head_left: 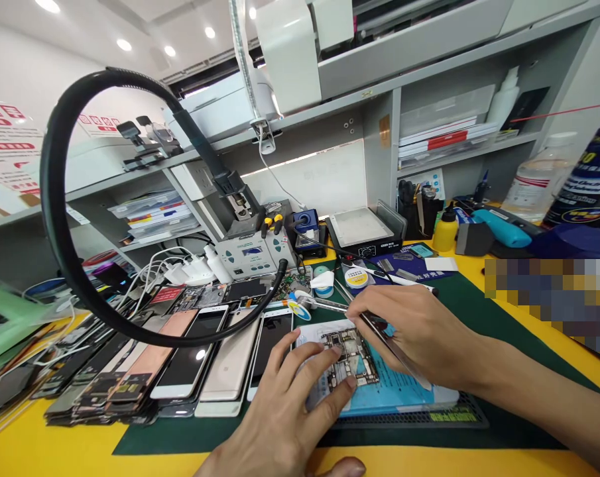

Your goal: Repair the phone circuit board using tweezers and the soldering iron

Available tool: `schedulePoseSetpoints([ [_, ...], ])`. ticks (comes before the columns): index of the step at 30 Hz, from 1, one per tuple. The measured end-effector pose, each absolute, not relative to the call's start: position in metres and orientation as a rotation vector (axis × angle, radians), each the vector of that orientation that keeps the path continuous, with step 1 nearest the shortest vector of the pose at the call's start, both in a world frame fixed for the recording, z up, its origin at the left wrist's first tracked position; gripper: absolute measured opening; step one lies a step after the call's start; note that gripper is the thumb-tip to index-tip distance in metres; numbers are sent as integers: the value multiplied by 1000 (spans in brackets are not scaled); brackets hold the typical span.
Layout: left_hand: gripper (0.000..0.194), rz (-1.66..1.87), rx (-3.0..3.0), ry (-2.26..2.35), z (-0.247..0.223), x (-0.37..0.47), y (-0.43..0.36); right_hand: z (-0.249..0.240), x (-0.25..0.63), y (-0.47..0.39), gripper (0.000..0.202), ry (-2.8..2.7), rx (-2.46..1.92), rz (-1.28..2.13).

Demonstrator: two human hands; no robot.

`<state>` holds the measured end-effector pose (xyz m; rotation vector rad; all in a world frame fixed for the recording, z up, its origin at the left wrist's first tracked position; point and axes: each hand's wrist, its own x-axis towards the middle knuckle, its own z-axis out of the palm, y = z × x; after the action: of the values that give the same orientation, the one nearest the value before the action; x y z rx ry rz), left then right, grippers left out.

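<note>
My left hand (290, 404) lies palm down with its fingers spread. Its fingertips press on a phone circuit board (352, 354), covering part of it. Beneath the board is a blue-and-white packet or pad (399, 391). My right hand (414, 331) is closed around metal tweezers (386, 344), held above the right side of the board. Their tips point left, close to a small round item with a yellow and blue label (300, 307); whether they touch it I cannot tell. A small jar with a white top (323, 283) stands just behind.
Several phones (193, 354) and stacked phone parts (125, 391) lie left on the green mat (175, 434). A thick black hose (51, 218) arches from a hot-air station (252, 252). A heating plate (362, 228), yellow bottle (445, 228) and spray can (585, 179) stand behind and right.
</note>
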<state>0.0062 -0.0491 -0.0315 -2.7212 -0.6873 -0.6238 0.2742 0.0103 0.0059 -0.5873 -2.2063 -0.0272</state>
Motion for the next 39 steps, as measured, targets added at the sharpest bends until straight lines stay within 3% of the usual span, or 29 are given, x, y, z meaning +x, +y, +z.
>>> schedulePoseSetpoints([
  [17, 59, -577, -2775, -753, -19, 13, -51, 9, 274, 9, 18, -2186, -606, -66],
  [25, 49, -811, -2701, -732, -27, -5, -53, 7, 275, 9, 15, -2223, -620, -21],
  [39, 55, -709, -2693, -768, -28, -5, -55, 2, 272, 14, 11, -2184, -605, 69],
])
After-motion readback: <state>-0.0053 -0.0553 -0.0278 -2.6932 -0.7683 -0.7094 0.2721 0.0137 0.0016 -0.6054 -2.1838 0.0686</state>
